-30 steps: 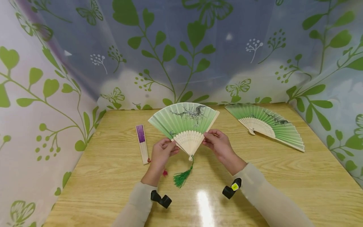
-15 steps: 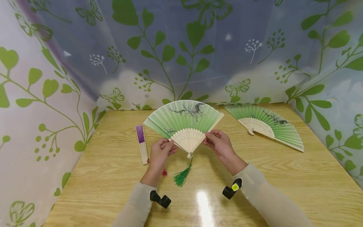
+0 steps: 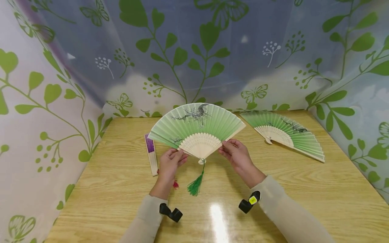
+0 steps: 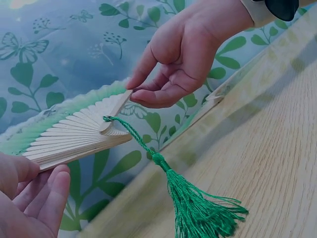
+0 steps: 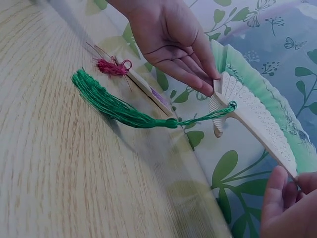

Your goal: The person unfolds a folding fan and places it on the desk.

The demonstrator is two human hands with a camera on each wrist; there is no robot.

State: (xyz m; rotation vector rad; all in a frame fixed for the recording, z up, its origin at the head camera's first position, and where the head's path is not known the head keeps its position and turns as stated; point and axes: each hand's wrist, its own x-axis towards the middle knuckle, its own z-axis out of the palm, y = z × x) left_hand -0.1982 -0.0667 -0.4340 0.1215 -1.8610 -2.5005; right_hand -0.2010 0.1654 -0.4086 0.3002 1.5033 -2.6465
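Note:
Above the table, both hands hold a spread green folding fan [image 3: 197, 125] printed with a dark blossom branch. Its left outer rib is pinched between thumb and fingers of my left hand [image 3: 171, 164]. On the opposite outer rib, my right hand [image 3: 238, 157] pinches in the same way. The pale ribs [image 5: 250, 106] meet at a pivot below, where a green tassel [image 4: 200, 206] hangs on a cord. In the head view, the left hand and wrist partly cover the closed purple fan's [image 3: 151, 153] red tassel [image 3: 175, 184].
A second green folding fan [image 3: 287, 133] lies spread on the right of the wooden table [image 3: 106, 199]. Patterned cloth [image 3: 182, 50] with leaves and butterflies rises behind the table and along both sides.
The held fan has spread wider, its two outer edges moving apart, and it sits slightly higher. Its tassel has risen a little with it. The other fans lie as before.

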